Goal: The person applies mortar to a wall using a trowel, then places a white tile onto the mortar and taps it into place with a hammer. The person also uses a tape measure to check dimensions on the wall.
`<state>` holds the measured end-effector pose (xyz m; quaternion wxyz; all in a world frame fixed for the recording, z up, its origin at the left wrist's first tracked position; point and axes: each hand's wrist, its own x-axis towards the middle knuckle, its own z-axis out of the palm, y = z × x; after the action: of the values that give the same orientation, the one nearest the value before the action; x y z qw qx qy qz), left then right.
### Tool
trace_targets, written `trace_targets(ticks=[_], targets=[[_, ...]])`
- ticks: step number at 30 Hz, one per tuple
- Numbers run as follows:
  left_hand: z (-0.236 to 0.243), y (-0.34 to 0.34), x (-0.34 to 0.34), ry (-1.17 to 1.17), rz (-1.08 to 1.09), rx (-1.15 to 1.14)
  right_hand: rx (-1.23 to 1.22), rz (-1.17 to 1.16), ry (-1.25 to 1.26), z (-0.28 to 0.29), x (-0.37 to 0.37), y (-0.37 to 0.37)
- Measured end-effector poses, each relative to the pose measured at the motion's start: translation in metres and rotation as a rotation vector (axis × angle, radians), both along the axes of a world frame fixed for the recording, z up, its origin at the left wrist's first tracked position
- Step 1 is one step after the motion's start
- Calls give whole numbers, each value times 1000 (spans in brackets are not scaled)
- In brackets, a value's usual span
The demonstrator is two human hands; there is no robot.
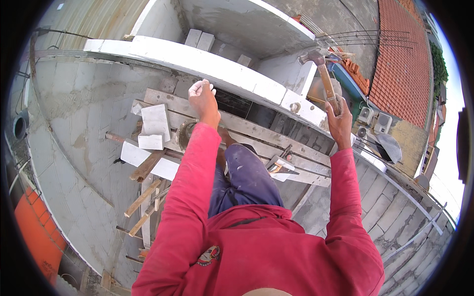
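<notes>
My right hand (339, 124) is wrapped round the lower wooden handle of a hammer (327, 81). The hammer is raised, its metal head up and to the left, above the right part of a white block wall (212, 68). My left hand (203, 102) is up near this wall's near face, its fingers curled together and dusted white. Whatever lies between those fingertips, if anything, is too small to make out.
Below me is a wooden plank platform (276, 134) with gaps. Pale block pieces (155, 121), a round container (185, 134) and hand tools (282, 161) lie on it. Loose timber (143, 200) juts out at lower left. A trowel-like grey blade (390, 147) is at right.
</notes>
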<state>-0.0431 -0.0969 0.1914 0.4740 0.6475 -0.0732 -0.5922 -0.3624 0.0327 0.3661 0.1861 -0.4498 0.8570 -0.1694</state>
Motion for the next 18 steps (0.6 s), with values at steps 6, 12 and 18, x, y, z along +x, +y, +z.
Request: trace_targets(ticks=[6,12,18], targets=[[30,5,-10,233,-118,-90,-3,-114,11,-14,2,50],[56,51,19,76,-259,-72,-78,-155,-45,-27,11,70],[28,70,83,-101,-379,17,-215,-129,-100,-41,50,50]])
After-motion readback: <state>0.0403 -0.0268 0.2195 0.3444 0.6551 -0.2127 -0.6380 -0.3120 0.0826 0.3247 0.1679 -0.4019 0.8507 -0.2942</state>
